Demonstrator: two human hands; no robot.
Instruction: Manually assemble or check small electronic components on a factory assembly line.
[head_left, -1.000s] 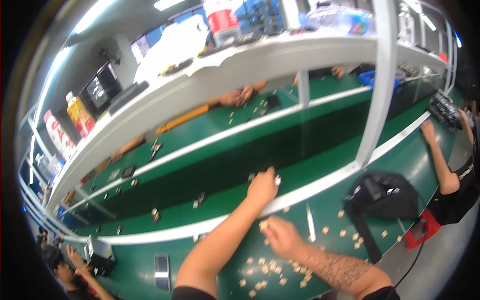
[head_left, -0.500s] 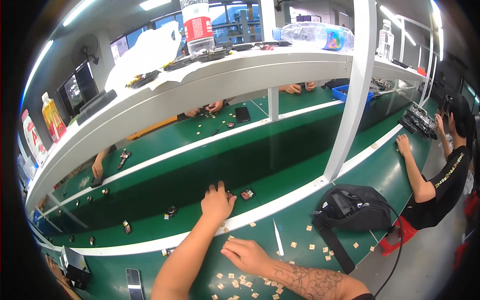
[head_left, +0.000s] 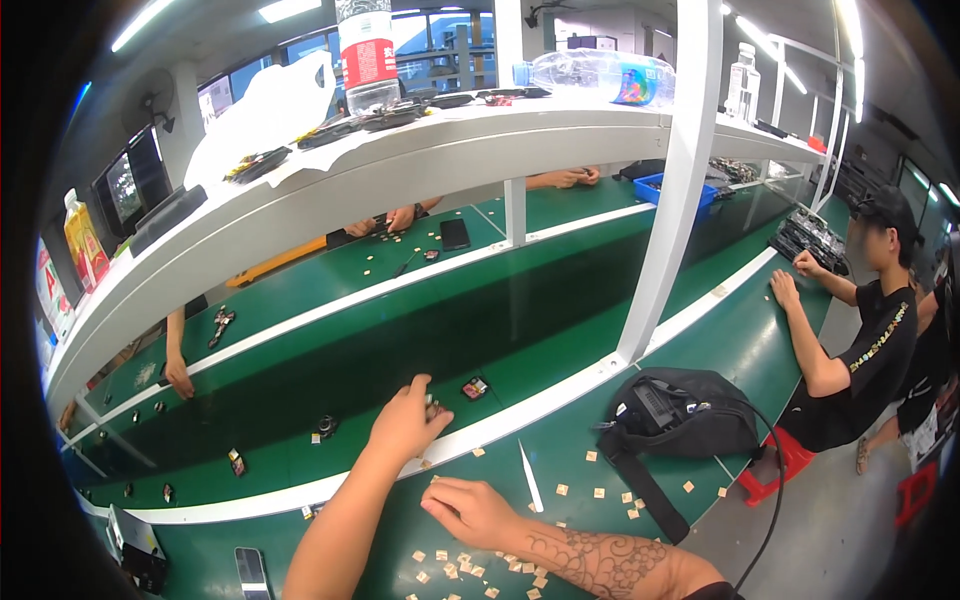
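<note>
My left hand (head_left: 402, 418) reaches over the near white rail onto the dark green belt. Its fingers curl round a small dark and red electronic module (head_left: 435, 409), which they partly hide. A similar module (head_left: 475, 388) lies on the belt just to the right. My right hand (head_left: 474, 512) rests on the green bench with its fingers pinched together; whatever is in them is too small to see. Around it lie several small tan square pieces (head_left: 464, 567). White tweezers (head_left: 529, 478) lie to its right.
A black bag (head_left: 685, 415) with a strap and cable sits right on the bench. A white post (head_left: 672, 200) rises behind it, beneath a white shelf (head_left: 440, 150) carrying bottles. A phone (head_left: 251, 572) lies front left. Co-workers sit across the belt and at right (head_left: 840, 340).
My left hand has drawn slightly nearer with the small module. The view has swung right. Across the belt at far left, a co-worker's hand has come to the rail. My right hand stays pinched.
</note>
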